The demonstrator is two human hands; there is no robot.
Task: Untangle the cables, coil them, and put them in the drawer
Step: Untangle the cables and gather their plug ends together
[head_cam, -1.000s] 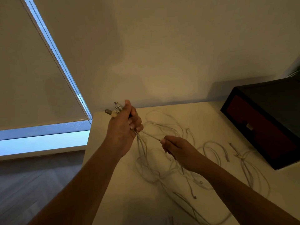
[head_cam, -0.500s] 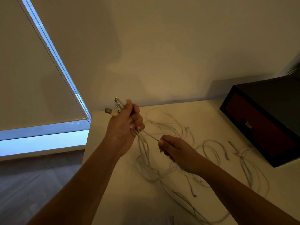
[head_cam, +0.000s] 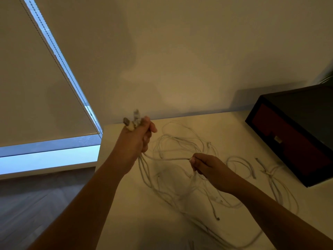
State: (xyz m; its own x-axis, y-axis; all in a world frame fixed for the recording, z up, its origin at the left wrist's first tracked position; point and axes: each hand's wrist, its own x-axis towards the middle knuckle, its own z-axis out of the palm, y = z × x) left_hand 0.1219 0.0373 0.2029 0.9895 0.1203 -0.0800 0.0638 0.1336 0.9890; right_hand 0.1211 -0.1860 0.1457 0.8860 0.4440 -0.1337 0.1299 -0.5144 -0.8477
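Note:
A tangle of white cables (head_cam: 176,147) lies spread over the white table (head_cam: 228,127). My left hand (head_cam: 134,141) is raised above the table and grips a bunch of cable ends, with their plugs (head_cam: 133,120) sticking up out of the fist. From under that fist one strand runs to the right to my right hand (head_cam: 207,166), which pinches it between thumb and fingers. More loops trail down toward the table's near edge. A dark drawer box (head_cam: 295,134) with a reddish front stands closed at the right.
A separate white cable bundle (head_cam: 270,175) lies just in front of the drawer box. The table's left edge drops to a wooden floor (head_cam: 36,204). A window with a lowered blind (head_cam: 36,91) is at the left, a plain wall behind.
My right hand has slid to the right and slightly down along the strand, away from my left hand, so a longer piece now stretches between them. My left hand stays raised with the plugs.

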